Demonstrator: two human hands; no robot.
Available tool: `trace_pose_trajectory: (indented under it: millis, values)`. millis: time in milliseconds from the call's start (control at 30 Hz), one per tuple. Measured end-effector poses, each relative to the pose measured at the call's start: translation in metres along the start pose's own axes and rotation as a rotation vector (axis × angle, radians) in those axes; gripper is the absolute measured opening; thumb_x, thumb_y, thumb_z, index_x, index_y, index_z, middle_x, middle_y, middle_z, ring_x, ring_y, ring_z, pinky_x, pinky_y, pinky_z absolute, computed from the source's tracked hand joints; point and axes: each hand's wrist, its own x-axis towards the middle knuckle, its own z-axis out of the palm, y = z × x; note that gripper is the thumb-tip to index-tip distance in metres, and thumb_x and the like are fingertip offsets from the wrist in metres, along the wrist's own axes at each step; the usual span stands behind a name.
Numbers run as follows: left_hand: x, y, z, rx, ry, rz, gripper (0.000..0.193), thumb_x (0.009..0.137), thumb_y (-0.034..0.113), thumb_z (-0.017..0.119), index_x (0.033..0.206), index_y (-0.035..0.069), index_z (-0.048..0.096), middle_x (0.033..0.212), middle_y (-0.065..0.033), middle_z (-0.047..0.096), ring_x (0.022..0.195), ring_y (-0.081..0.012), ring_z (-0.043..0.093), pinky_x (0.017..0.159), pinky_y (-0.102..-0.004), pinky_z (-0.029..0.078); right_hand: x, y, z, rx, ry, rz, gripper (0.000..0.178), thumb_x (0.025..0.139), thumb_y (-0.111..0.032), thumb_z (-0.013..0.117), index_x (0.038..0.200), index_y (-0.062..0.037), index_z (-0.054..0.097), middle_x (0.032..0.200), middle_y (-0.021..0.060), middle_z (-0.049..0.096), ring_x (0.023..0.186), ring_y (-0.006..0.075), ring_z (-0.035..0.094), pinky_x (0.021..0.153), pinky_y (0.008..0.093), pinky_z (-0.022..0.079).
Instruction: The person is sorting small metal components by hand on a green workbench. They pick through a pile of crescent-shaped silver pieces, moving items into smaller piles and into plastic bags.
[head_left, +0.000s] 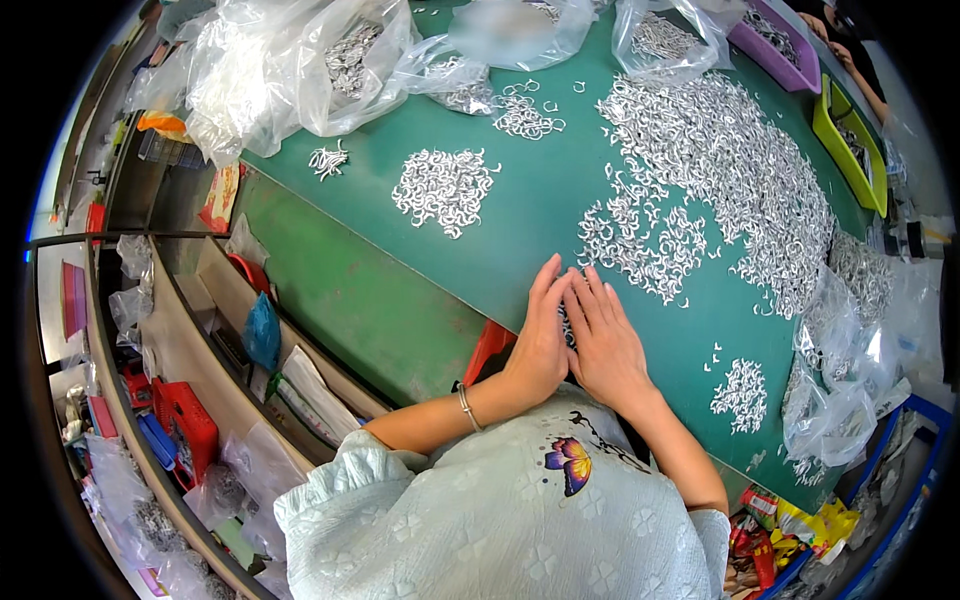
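My left hand [538, 345] and my right hand [608, 345] meet at the near edge of the green table, fingertips together. Their fingers are stretched out, the palms turned toward each other. Some small silvery curved metal pieces [566, 326] show in the gap between the palms; how many lie there is hidden. Just beyond my fingertips spreads a loose patch of the same pieces [650, 245], which runs into a large heap [740, 170] at the right. Left of the heap is a separate round pile [445, 190]. A smaller pile [740, 395] lies near my right forearm.
Clear plastic bags [350, 70] of metal parts line the far edge. A purple bin [775, 45] and a lime-green bin [850, 150] stand at the far right. More bags [835, 370] sit on the right edge. A shelf [225, 370] with a red basket [187, 430] is at left.
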Motion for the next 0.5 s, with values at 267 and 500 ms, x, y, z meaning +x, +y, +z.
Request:
trace_pose_trajectory:
  millis: [267,500]
  values:
    - [0.006,-0.005,-0.005,-0.098,0.204,-0.061,0.062,0.083,-0.015,0.034,0.143,-0.003,0.029,0.153,-0.0268,0.021,0.143,-0.0407,0.025,0.117,-0.0457,0.02,0.037,-0.007,0.008,0.013,0.061,-0.09,0.054,0.091,-0.017,0.051,0.14,0.0059,0.042,0.15,0.0199,0.036,0.143,0.0351,0.029,0.117,0.0452,0.025]
    - [0.028,-0.027,-0.028,-0.003,0.348,-0.069,0.06,0.085,-0.014,0.034,0.143,-0.005,0.028,0.153,-0.0245,0.022,0.144,-0.0374,0.024,0.118,-0.0441,0.019,0.087,-0.012,0.015,-0.026,0.068,-0.182,0.056,0.091,-0.016,0.049,0.141,0.0072,0.04,0.152,0.0215,0.033,0.144,0.0349,0.027,0.118,0.0444,0.024]
